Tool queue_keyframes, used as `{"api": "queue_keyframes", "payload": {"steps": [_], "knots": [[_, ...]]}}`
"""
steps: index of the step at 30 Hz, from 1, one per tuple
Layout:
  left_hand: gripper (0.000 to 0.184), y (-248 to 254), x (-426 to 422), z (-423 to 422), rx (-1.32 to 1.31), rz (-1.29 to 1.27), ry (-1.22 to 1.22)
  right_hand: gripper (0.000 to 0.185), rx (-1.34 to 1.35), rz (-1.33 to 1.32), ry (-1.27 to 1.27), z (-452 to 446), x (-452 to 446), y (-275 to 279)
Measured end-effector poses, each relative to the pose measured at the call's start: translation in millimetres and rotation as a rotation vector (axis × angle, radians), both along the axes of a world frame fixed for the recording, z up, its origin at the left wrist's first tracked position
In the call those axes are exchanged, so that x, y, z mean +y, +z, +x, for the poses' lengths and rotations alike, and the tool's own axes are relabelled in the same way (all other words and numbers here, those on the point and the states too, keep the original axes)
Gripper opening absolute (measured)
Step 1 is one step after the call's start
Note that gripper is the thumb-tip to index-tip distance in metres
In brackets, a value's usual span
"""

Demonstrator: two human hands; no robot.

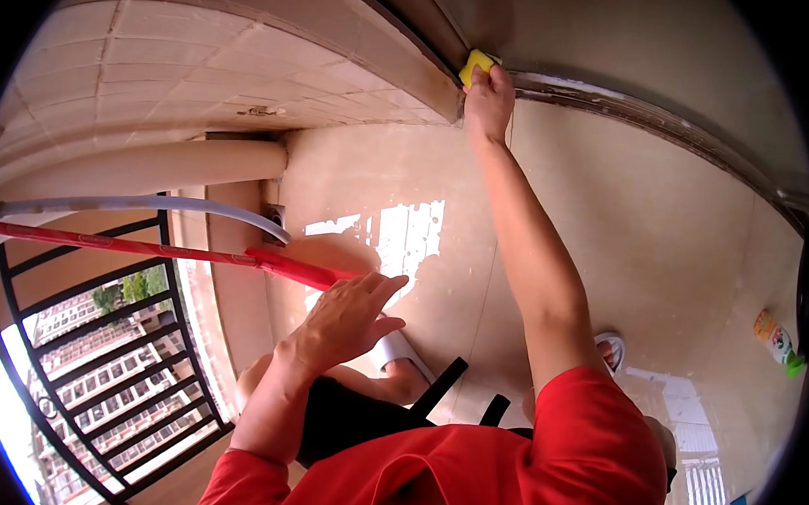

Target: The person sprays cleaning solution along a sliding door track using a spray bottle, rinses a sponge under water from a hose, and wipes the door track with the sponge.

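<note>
My right hand (490,103) stretches far forward and is closed on a yellow sponge (476,65). The sponge is pressed into the corner where the dark door frame meets the metal door track (614,101) along the floor. My left hand (344,319) hangs in front of my knee, its fingers apart and nothing in them. Just beyond it lies a red tool with a long red pole (167,249); whether the fingertips touch its wide red end (294,269) I cannot tell.
A pale hose (178,205) and a thick pipe (162,168) run along the tiled wall (168,53) at left. Below them stands a black railing (107,347). On the right an orange and white bottle with a green top (773,334) lies on the wet, shiny floor (645,210).
</note>
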State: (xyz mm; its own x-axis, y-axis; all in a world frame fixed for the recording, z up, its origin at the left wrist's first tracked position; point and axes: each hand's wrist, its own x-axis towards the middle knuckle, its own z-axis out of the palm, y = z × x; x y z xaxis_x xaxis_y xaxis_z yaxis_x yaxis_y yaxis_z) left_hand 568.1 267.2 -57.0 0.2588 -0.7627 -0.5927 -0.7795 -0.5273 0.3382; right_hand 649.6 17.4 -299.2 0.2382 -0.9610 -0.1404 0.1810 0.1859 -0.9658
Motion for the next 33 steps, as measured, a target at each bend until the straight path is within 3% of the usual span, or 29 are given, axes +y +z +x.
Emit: {"api": "queue_keyframes", "payload": {"steps": [2,5,8,11,15,17,21,23,26,29,33], "knots": [[0.05,-6,5,1,-0.014,-0.016,-0.002,0.017,-0.1,-0.074,0.027,-7,2,32],[0.05,-4,6,1,-0.023,-0.024,0.001,0.017,-0.216,-0.091,0.033,-12,2,24],[0.05,-3,3,3,-0.037,-0.049,-0.004,0.017,0.028,0.073,0.086,-15,-3,-32],[0.049,-1,1,2,-0.035,-0.037,-0.005,0.017,0.071,0.066,0.085,-8,-7,-36],[0.05,-4,5,1,-0.015,-0.012,-0.01,0.018,-0.077,-0.149,0.038,-10,2,22],[0.05,-4,6,0,-0.008,-0.02,0.004,0.017,-0.181,-0.043,0.069,-19,3,42],[0.05,-4,3,2,-0.045,-0.04,-0.017,0.018,0.088,0.102,0.195,-18,-9,-42],[0.05,-4,2,2,-0.052,-0.041,-0.026,0.02,0.02,0.159,0.265,-26,-13,-52],[0.05,-3,3,0,-0.052,-0.039,-0.02,0.022,-0.154,0.346,0.263,-45,-5,-15],[0.05,-3,4,-2,-0.044,-0.038,-0.008,0.026,-0.439,0.637,0.234,-64,2,-25],[0.051,-4,8,-1,-0.053,-0.041,-0.004,0.032,-0.53,0.819,0.255,-88,8,-35]]}}
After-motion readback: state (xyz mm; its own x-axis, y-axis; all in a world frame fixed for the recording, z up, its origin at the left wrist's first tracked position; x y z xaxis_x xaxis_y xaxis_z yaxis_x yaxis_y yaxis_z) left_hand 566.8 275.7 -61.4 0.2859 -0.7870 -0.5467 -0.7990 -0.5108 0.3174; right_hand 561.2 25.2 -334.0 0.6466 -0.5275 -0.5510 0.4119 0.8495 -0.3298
